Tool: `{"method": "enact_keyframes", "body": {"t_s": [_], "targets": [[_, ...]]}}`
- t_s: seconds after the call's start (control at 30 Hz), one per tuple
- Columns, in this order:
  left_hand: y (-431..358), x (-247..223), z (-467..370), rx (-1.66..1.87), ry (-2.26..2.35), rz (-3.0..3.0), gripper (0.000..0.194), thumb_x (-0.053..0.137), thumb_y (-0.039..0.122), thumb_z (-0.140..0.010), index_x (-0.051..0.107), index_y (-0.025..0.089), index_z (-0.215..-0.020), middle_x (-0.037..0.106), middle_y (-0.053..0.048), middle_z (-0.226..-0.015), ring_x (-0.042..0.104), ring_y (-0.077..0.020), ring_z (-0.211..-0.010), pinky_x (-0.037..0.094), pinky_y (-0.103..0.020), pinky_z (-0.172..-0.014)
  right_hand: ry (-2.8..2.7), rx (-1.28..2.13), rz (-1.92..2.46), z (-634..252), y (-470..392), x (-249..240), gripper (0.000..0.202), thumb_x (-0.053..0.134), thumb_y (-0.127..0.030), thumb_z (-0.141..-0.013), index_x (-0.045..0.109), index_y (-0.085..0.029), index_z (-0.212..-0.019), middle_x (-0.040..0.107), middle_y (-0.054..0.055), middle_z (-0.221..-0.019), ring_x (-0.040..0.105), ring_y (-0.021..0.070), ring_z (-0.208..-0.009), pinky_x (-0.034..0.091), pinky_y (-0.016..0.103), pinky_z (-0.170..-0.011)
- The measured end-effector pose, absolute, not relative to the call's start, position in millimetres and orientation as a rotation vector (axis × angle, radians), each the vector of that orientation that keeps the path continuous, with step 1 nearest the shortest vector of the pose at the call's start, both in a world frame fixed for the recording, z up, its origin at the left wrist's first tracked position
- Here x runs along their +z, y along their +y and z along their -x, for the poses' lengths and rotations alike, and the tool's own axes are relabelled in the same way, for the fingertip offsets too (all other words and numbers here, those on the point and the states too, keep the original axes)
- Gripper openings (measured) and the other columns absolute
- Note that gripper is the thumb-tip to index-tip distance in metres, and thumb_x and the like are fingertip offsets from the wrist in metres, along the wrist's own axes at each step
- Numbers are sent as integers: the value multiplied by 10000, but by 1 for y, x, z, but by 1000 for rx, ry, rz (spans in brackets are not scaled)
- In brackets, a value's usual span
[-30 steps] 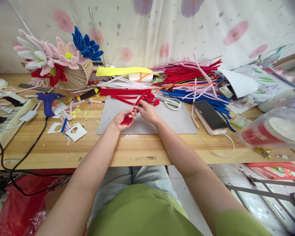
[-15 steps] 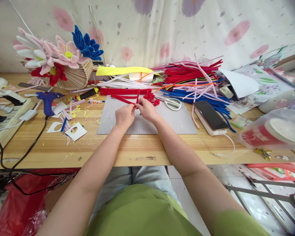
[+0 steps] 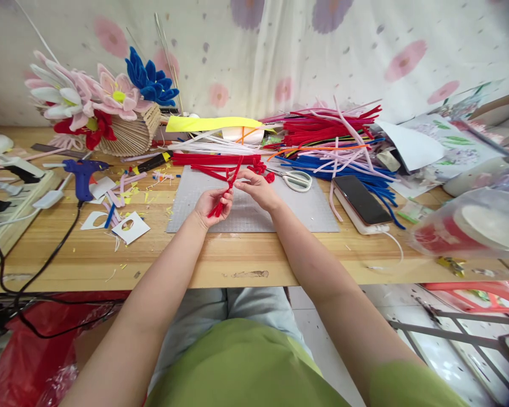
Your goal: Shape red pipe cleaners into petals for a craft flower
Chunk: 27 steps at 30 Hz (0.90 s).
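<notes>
Red fuzzy-stem piece (image 3: 237, 170) is above the grey gridded cutting mat (image 3: 280, 216), near its middle, strands poking up and down out of the left hand (image 3: 212, 207). Left fingers are closed round it; right hand (image 3: 257, 189) is half open, fingers slightly spread at the piece, contact unclear. Close behind the hands, on the mat: curled red pieces (image 3: 258, 167) and white-handled scissors (image 3: 297, 181), tight on space. Behind the mat: mixed fuzzy-stem pile (image 3: 322, 131), yellow strip (image 3: 212, 123). Right of it: black-screened phone (image 3: 362, 199) on a white block. Left: blue glue gun (image 3: 83, 178), cut white card (image 3: 131, 227), scraps. Surface is a light wood table (image 3: 152, 270), floral curtain (image 3: 220, 56) at the back. Left palm hides the piece's middle; wrapped cup (image 3: 470, 226) far right is blurred by its plastic.
</notes>
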State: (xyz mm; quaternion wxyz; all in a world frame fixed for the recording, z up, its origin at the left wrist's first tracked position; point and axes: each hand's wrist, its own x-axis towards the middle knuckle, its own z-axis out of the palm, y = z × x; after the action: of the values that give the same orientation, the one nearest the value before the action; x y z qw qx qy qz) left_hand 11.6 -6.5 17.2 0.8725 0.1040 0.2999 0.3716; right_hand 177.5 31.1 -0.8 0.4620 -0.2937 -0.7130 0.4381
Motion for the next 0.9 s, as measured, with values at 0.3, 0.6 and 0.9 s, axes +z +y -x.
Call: {"method": "enact_keyframes", "body": {"t_s": [0.3,0.6,0.9], "targets": [[-7,12,-11,736,597,-201,206,414,138,-869,550,117,-716,496,32,-509,455,-10,-360,455,-114,-450,-1959,882,852,-178,31,11,249,613,-434,-755,572,-192,-713,608,40,-882,515,179,-927,363,339,-911],[-7,2,-29,1041,1239,-1179,123,591,148,-739,583,159,-617,593,-17,-561,576,-129,-550,441,-231,-563,-1931,886,1335,-171,27,12,118,556,-244,-700,505,-170,-625,517,-23,-615,451,114,-612,323,251,-589],[-7,-8,-31,1201,1552,-1646,61,658,203,-710,641,213,-652,631,-58,-696,601,-227,-886,391,-261,-702,-1845,765,1593,-165,28,11,100,564,-259,-708,551,-176,-655,576,0,-665,485,134,-636,334,261,-600]]}}
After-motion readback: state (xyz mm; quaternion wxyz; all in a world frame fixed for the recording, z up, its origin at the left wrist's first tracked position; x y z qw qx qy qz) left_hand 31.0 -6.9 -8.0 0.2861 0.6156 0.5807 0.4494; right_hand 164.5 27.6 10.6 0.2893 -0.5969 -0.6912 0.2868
